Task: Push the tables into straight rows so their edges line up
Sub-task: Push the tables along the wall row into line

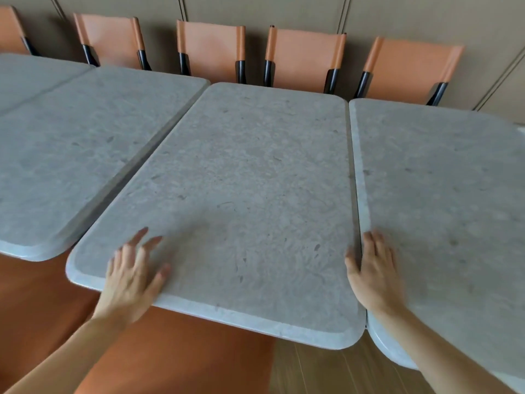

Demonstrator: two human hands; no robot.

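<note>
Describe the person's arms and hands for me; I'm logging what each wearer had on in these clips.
Both forearms are bare as far as the frame shows, with no sleeve in view. The left hand and right hand wear no gloves, and no watch, bracelet or ring is visible. The picture is slightly blurred, so small details on the fingers cannot be ruled out.

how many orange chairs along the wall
5 orange chairs against the wall: far left, cut off by the frame; then. More may sit outside the frame.
</note>
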